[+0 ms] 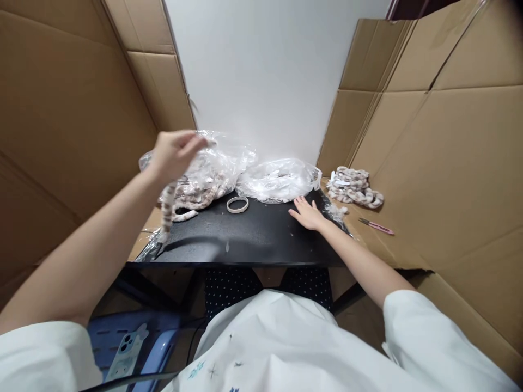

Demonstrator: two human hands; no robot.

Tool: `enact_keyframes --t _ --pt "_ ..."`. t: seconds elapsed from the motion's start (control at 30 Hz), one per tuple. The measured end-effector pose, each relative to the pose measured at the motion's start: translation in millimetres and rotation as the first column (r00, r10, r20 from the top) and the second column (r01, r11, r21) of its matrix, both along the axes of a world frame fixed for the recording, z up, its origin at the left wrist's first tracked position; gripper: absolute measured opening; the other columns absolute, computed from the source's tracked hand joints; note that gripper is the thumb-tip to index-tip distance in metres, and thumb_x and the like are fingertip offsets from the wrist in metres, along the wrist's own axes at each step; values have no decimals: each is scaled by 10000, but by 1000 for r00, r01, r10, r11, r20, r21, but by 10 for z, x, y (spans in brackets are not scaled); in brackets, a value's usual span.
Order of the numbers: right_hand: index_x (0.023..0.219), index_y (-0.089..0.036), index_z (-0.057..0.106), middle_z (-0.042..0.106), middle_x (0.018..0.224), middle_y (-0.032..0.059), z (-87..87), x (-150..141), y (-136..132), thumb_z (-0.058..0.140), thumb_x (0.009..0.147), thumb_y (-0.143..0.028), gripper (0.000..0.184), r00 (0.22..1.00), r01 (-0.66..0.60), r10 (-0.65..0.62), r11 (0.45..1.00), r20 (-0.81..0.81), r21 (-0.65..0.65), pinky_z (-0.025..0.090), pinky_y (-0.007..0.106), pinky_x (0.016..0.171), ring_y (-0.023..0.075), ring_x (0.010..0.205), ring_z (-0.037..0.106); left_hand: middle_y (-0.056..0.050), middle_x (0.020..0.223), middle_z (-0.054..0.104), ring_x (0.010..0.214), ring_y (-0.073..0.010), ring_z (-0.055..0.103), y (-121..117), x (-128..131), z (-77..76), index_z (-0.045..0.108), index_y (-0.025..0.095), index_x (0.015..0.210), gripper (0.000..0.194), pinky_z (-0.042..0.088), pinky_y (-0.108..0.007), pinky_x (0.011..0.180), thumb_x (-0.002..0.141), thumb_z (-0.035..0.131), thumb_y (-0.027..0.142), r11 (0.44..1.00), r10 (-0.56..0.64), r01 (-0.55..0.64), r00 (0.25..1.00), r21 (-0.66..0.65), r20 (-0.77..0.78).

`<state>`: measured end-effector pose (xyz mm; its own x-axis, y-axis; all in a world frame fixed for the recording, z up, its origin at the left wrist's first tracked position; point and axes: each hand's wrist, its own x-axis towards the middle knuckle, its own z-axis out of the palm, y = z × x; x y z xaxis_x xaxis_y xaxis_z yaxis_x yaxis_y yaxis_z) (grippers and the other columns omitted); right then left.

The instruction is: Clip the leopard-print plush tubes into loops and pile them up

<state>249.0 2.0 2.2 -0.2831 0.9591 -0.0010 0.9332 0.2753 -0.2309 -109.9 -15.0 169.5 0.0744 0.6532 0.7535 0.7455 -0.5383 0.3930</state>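
Note:
My left hand (176, 155) is raised above the left side of the black table (253, 239), its fingers pinched together in front of a clear plastic bag. What the fingertips hold, if anything, is too blurred to make out. Below that wrist a fluffy brown-and-white striped strip (167, 209) hangs down to the tabletop; its upper end is hidden behind the hand and forearm. Similar fluffy strips (204, 188) lie in and under the clear bag (241, 155). My right hand (306, 213) rests flat on the table, fingers spread, just in front of a second clear bag (280, 179).
A roll of tape (237, 204) lies mid-table. At the right are a bundle of fluffy twisted strips (353, 187), white fluff (337, 212) and pink-handled thread snips (376, 226) on cardboard. Cardboard walls (441, 141) stand on both sides. A phone (126, 354) lies on a blue stool (104, 329).

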Motion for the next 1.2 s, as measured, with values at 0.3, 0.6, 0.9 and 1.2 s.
enact_keyframes --t 0.3,0.6,0.9,1.2 --pt "1516 -92 262 119 1603 159 -177 -1726 -460 290 946 -593 759 910 -383 376 924 -178 -7 25 613 1172 276 1506 45 8 558 593 559 -149 523 623 51 -1419 655 226 651 223 316 -230 536 557 722 417 821 -258 -55 853 -568 -454" --pt "1504 -171 298 181 1590 57 -214 -2506 -360 334 922 -619 734 828 -558 555 830 -80 -11 35 574 1181 251 1496 124 11 528 504 524 -132 422 525 -180 -1182 611 176 674 361 316 -231 526 724 564 530 905 -142 9 949 -426 -280" --pt "1533 -131 224 130 1613 126 -253 -986 212 255 947 -616 761 990 -129 128 991 -64 -15 37 552 1188 259 1502 109 11 560 523 555 -139 452 94 -393 -1079 606 177 643 404 340 -222 529 699 580 576 912 -63 -10 984 -409 -166" --pt "1530 -38 175 96 1612 156 -87 -166 -45 231 962 -557 770 965 218 -208 975 158 -47 -4 517 1195 254 1507 51 21 559 484 544 -110 417 -41 -318 -1120 568 158 646 373 324 -214 523 707 620 522 903 -51 77 996 -423 73"
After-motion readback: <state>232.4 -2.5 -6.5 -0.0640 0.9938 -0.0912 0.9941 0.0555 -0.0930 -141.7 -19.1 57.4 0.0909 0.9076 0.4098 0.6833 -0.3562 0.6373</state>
